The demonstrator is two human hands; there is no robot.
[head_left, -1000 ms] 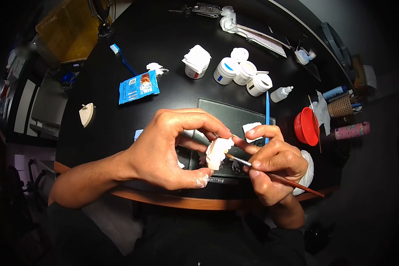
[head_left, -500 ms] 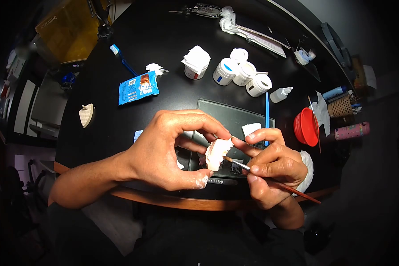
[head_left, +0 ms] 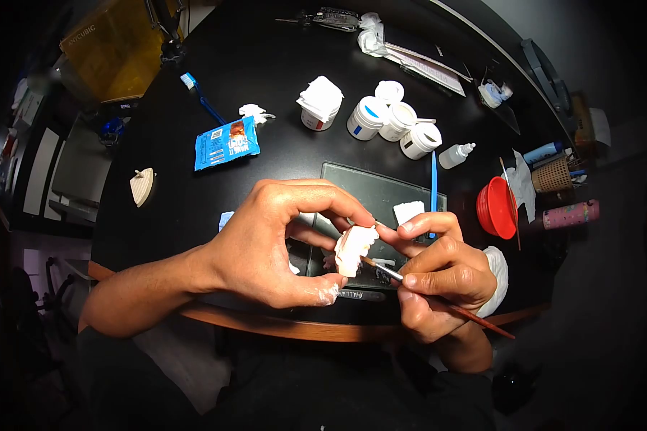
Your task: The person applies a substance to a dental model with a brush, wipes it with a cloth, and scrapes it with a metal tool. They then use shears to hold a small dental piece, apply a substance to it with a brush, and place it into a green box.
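Observation:
Between the thumb and fingertips of my left hand (head_left: 262,244) sits a small cream dental model (head_left: 352,251) with tooth-like bumps along its right side. White residue marks that thumb. My right hand (head_left: 446,280) is closed around a thin paintbrush (head_left: 389,271) with a metal ferrule and reddish-brown handle. The brush's bristles are at the model's right edge; whether they touch it is too small to tell. My right index finger reaches close to the model's top. Below both hands lies a dark glass slab (head_left: 370,181), partly hidden by them.
Several white jars (head_left: 367,118) stand behind the slab, with a small dropper bottle (head_left: 456,154) beside them. A red bowl (head_left: 496,208) is to the right, and a blue-handled tool (head_left: 433,187) lies nearer. Leftward are a blue packet (head_left: 226,146), a toothbrush (head_left: 207,105) and a beige piece (head_left: 142,187).
The brush has tilted slightly, its handle end swinging down and left, and its tip has shifted a little lower along the model. My left hand holds nearly still.

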